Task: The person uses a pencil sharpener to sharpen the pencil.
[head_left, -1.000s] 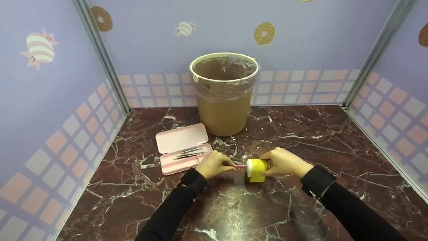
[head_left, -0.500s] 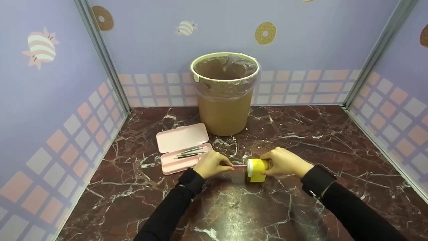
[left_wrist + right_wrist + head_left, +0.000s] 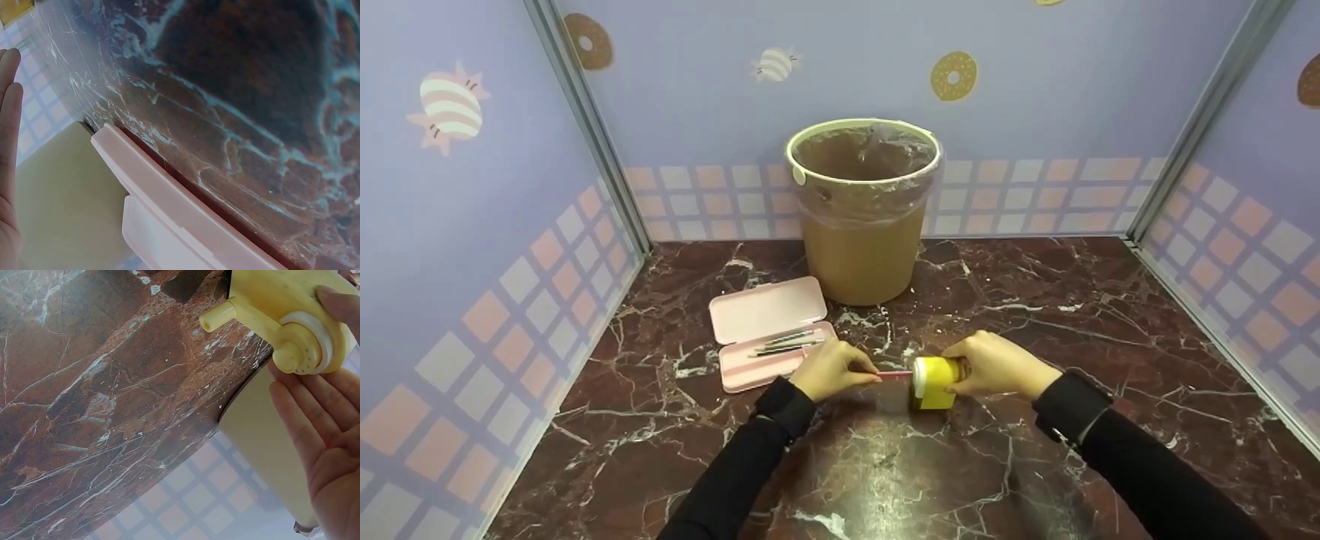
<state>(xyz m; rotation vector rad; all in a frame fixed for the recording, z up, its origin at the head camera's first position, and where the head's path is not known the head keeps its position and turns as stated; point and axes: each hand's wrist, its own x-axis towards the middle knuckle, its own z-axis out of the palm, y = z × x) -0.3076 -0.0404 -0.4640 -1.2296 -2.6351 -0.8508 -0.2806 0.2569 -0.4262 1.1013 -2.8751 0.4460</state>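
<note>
A yellow hand-crank pencil sharpener (image 3: 936,386) with a white front rim stands on the marble-look table. My right hand (image 3: 997,364) grips it from the right, thumb in front and fingers behind. In the right wrist view its crank handle (image 3: 253,320) juts out beside the fingers. My left hand (image 3: 831,370) pinches a pink pencil (image 3: 895,373) between thumb and fingers. The pencil lies level, its far end at the sharpener's front; its tip is hidden. Left of that hand lies an open pink pencil case (image 3: 769,311) holding several dark pencils (image 3: 784,345).
Behind the case stands a tan bin (image 3: 862,259) lined with a clear plastic bag. Patterned panels (image 3: 1035,97) enclose the table (image 3: 1072,300) at the back and on both sides. Small pale specks lie near the bin's base.
My left hand has shifted slightly left, so more of the pencil shows between it and the sharpener. My right hand and the sharpener have stayed in place.
</note>
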